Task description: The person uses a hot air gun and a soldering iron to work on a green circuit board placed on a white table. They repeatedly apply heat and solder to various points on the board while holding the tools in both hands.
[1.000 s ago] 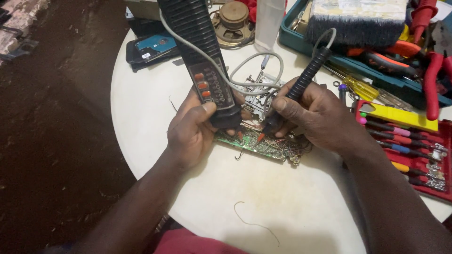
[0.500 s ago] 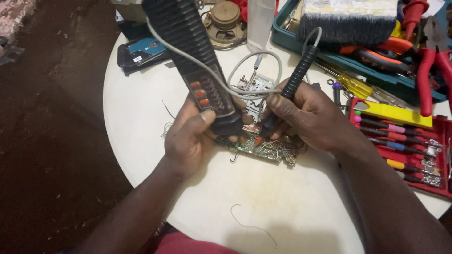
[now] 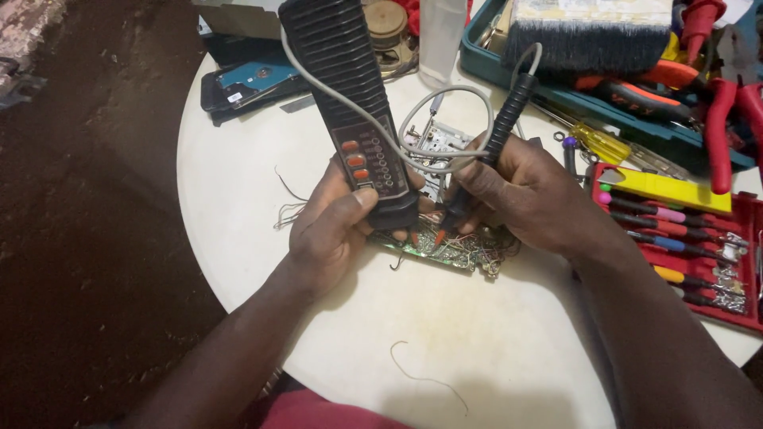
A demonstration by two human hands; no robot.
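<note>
Both forearms reach in over the round white table [image 3: 262, 206]. Left hand [image 3: 334, 234] wrapped firmly around black handheld tester [image 3: 350, 103], held tilted upright. Right hand [image 3: 528, 195] pinches black probe [image 3: 493, 151], tip touching green circuit board [image 3: 445, 250] under both hands. Red screwdriver case [image 3: 675, 238] beyond, right.

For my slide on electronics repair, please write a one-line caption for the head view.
Left hand holds a black tester while right hand presses its probe onto a circuit board on a round white table.

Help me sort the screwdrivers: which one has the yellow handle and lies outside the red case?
The yellow-handled screwdriver lying loose on the white table, between the teal tray and the red case; the others sit inside that case.
</note>
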